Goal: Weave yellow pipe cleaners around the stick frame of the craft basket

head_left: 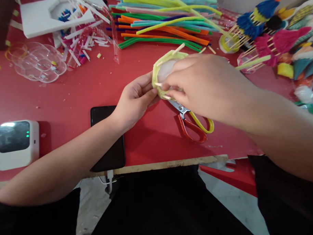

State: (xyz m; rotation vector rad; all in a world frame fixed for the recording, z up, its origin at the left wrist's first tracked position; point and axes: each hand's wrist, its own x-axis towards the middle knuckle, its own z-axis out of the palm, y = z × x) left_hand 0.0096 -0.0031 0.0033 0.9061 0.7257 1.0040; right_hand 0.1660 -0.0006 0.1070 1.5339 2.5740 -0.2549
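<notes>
A small round basket [155, 76] of yellow-green pipe cleaner, with wooden sticks standing out of its rim and a pale translucent base, is held above the table. My left hand [134, 99] is closed on its left and lower edge, thumb toward me. Over the right side, my right hand [196, 81] has its fingers closed at the rim, near the sticks; what lies between the fingertips is hidden. A yellow-green pipe cleaner end [253, 62] shows beyond my right wrist. Scissors [182, 111] with one red and one yellow handle lie just below the basket, blade tips hidden.
Colourful pipe cleaners [162, 28] are piled at the back. White foam board [39, 17], scraps and a clear flower-shaped tray [37, 62] lie left. A phone [111, 153] sits under my left forearm, a white device [18, 143] farther left. Stick-and-yarn pieces [267, 42] crowd the right.
</notes>
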